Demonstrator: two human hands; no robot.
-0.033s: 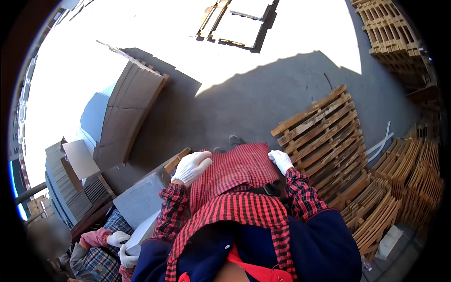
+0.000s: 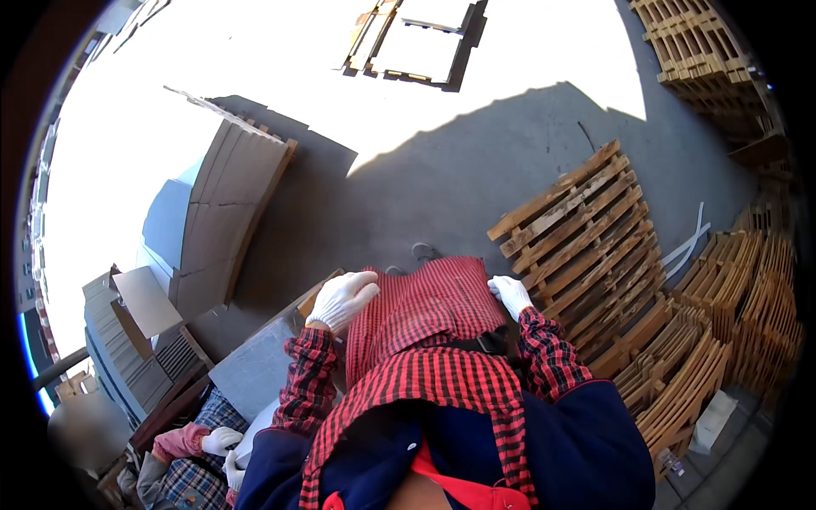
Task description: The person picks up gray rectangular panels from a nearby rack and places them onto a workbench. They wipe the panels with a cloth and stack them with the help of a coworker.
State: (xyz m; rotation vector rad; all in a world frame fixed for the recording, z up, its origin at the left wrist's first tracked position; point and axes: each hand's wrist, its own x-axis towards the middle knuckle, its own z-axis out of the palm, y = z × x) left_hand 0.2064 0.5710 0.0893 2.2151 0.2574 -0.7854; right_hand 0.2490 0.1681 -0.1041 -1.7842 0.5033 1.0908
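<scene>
My left hand, in a white knitted glove, hangs in front of the left side of the red-and-black checked apron. Its fingers are loosely bent, thumb apart, and I see nothing in them. At the apron's right edge is my right hand, gloved too, with fingers half curled and partly turned from view; no held thing shows. The wooden pallet on the floor lies nearest to it. Beyond my left forearm is a flat grey surface, a pale wooden edge along its far side.
Stacked grey sheets stand on a pallet ahead left. At the lower left a co-worker's white-gloved hands rest by a pale object. Wooden frames and tall pallet stacks line the right side. White strips lie beyond the pallet.
The view has shifted slightly. My left hand sits a little farther left and lower. The co-worker's hands appear slightly lower, while my right hand has barely moved.
</scene>
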